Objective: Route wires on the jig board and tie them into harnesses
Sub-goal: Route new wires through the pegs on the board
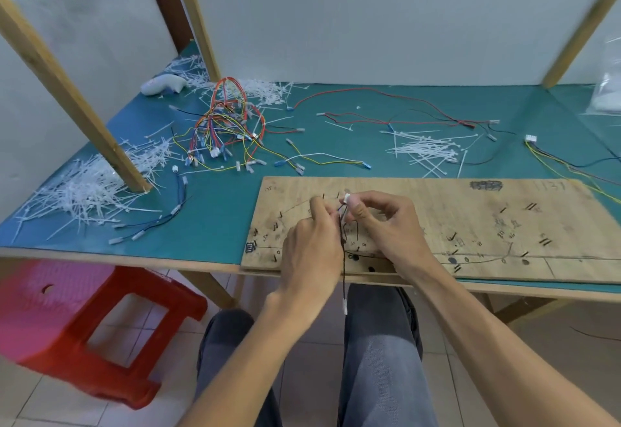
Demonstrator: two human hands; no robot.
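A wooden jig board (470, 221) with black pegs and drawn lines lies at the table's front edge. Both hands meet over its left part. My left hand (311, 248) pinches a black wire (343, 268) that hangs down past the table edge and ends in a white connector (344, 305). My right hand (386, 225) pinches the wire's upper end, where a small white connector (346, 198) shows above my thumb.
A tangle of coloured wire harnesses (225, 130) lies at the back left of the green table (208, 211). White cable ties are piled at left (84, 188) and at back right (423, 151). Loose red-black wires (386, 117) lie behind. A red stool (100, 332) stands below left.
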